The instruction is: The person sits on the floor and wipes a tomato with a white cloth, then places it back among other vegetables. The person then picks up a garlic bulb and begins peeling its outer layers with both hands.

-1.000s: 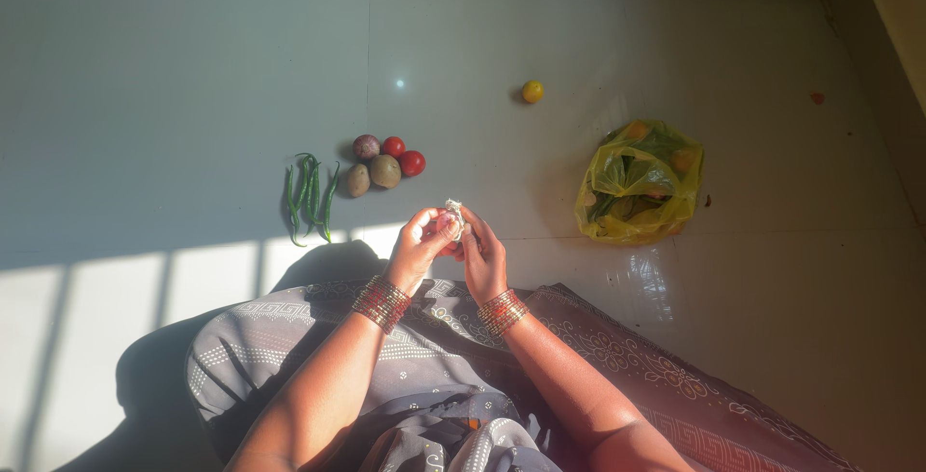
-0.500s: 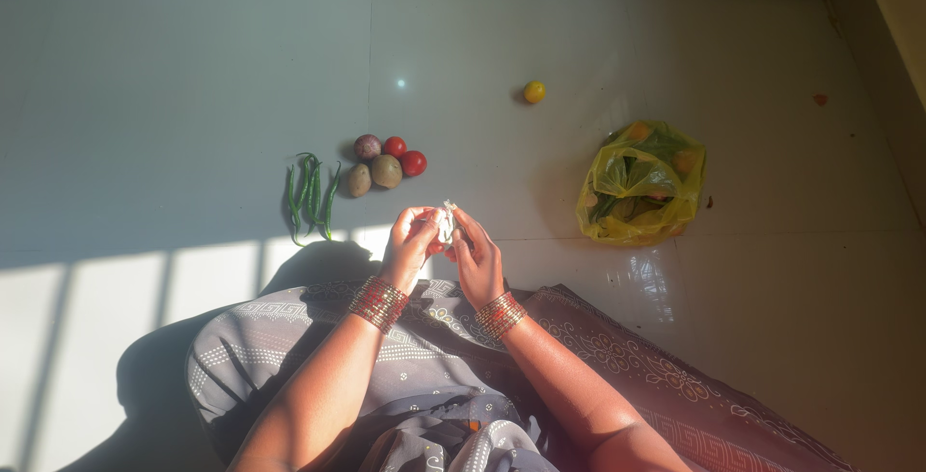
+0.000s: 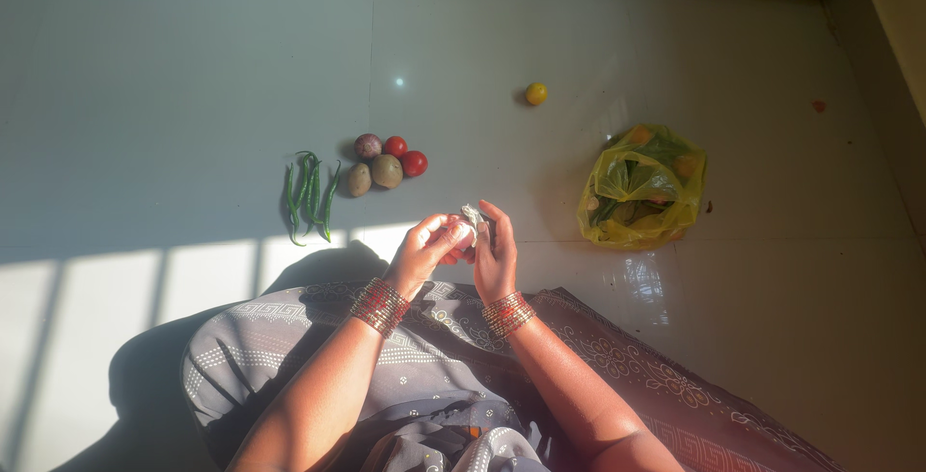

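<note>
Both hands meet above the lap: the left hand (image 3: 422,252) and right hand (image 3: 495,252) pinch a small whitish crumpled thing (image 3: 471,219) between their fingertips, fingers curled around it. On the floor (image 3: 193,67) beyond lie potatoes (image 3: 386,171), an onion (image 3: 367,146) and tomatoes (image 3: 413,162), with green chillies (image 3: 311,192) beside them. A yellow bag (image 3: 641,186) sits to the right, a lemon (image 3: 535,93) well apart.

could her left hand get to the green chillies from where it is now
Probably yes. The chillies lie on bare floor ahead and to the left of the left hand, with nothing between them. But that hand shares a small white thing with the right hand, so it isn't free.
</note>
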